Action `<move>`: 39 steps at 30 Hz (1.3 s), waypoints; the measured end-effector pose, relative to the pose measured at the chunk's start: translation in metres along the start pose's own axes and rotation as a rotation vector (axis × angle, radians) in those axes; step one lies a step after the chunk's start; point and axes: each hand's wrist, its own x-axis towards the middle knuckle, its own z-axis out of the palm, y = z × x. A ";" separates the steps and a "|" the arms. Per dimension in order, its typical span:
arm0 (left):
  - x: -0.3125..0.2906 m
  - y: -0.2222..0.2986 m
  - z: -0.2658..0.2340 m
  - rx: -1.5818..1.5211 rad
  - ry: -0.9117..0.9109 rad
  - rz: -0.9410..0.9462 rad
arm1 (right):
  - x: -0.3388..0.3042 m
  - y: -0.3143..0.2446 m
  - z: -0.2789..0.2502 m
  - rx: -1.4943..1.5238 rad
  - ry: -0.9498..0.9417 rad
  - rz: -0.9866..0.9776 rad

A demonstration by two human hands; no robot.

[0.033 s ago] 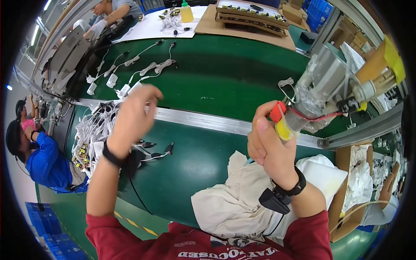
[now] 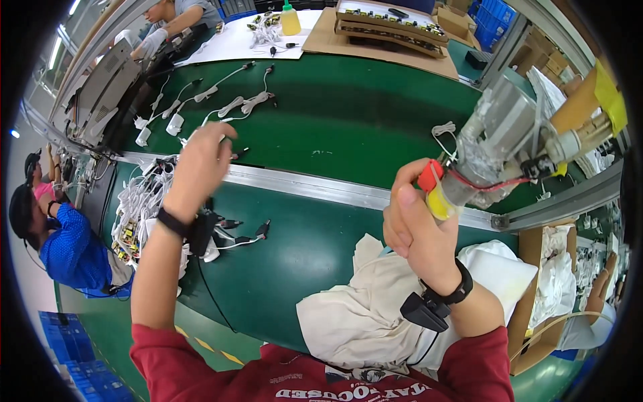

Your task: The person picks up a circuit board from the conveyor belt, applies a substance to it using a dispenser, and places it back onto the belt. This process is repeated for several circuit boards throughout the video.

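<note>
My left hand point(image 2: 201, 161), fingers curled, is over the far green belt just past the metal rail. White power adapters point(image 2: 175, 124) with cords lie beside and partly beneath it; its fingers hide what they hold. My right hand point(image 2: 422, 224) is wrapped round the yellow-taped lower end point(image 2: 439, 203) of a metal cylinder fixture point(image 2: 509, 117), which is bound in clear wrap. A red piece point(image 2: 429, 175) sits by the index finger, and a red wire runs along the fixture. Beside my left forearm lies a heap of white cords point(image 2: 144, 208) with small circuit boards.
The aluminium rail point(image 2: 315, 190) divides the green worktop. A cream cloth point(image 2: 355, 305) lies in front of me, with a cardboard box point(image 2: 526, 301) at right. Across the belt are trays of circuit boards point(image 2: 392, 23), a yellow bottle point(image 2: 290, 21) and a co-worker's gloved hand point(image 2: 155, 41).
My left hand has shifted slightly left, uncovering a black cord plug beside it and covering the adapters nearest it. My right hand keeps its place on the fixture.
</note>
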 end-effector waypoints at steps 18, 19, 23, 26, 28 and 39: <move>0.155 0.002 0.040 -0.802 -0.023 -0.473 | 0.009 0.002 0.001 -0.023 0.030 -0.024; 0.149 0.016 0.042 -1.009 -0.027 -0.345 | 0.009 0.002 -0.001 -0.033 0.032 -0.037; 0.079 0.092 0.068 -1.302 -0.373 -0.374 | 0.009 -0.003 -0.008 -0.071 0.072 -0.008; 0.019 0.135 0.096 -1.569 -0.529 -0.683 | 0.014 -0.007 -0.014 -0.093 0.099 -0.015; -0.012 0.154 0.100 -1.644 -0.560 -0.674 | 0.015 -0.011 -0.016 -0.111 0.124 -0.011; -0.045 0.154 0.110 -2.023 -0.449 -0.820 | 0.026 -0.012 -0.024 -0.151 0.161 -0.066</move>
